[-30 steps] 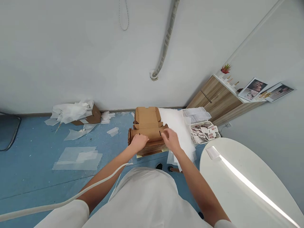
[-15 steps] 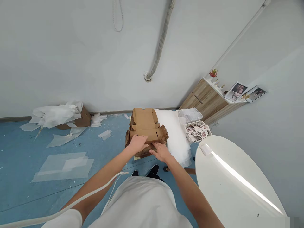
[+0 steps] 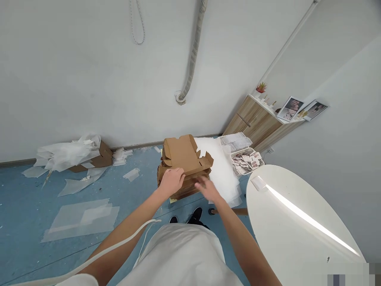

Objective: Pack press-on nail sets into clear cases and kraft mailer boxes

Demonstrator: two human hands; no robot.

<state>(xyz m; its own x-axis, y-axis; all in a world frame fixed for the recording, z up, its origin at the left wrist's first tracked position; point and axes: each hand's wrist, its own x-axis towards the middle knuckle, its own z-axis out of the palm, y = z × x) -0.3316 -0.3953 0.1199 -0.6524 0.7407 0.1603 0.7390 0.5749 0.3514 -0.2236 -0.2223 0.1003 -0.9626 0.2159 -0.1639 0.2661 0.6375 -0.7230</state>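
Note:
A flat, die-cut brown cardboard box (image 3: 183, 153) lies on top of a stack of similar cardboard (image 3: 186, 190), its near edge lifted and tilted. My left hand (image 3: 172, 180) grips that near edge at its left part, fingers curled over the board. My right hand (image 3: 207, 188) is at the near right side of the stack, fingers apart and slightly blurred, with nothing held. Sheets of white foam (image 3: 218, 167) lie to the right of the stack.
A round white table (image 3: 297, 230) stands at the right. Baskets with small packets (image 3: 245, 161) and clear bags (image 3: 236, 142) sit before a wooden cabinet (image 3: 258, 123). Left on the blue floor are a box with white wrapping (image 3: 104, 154) and loose sheets (image 3: 85, 218).
The top cardboard has turned slightly and its near edge has risen with my left hand on it. My right hand has drawn back to the right, off the cardboard. The view has shifted a little.

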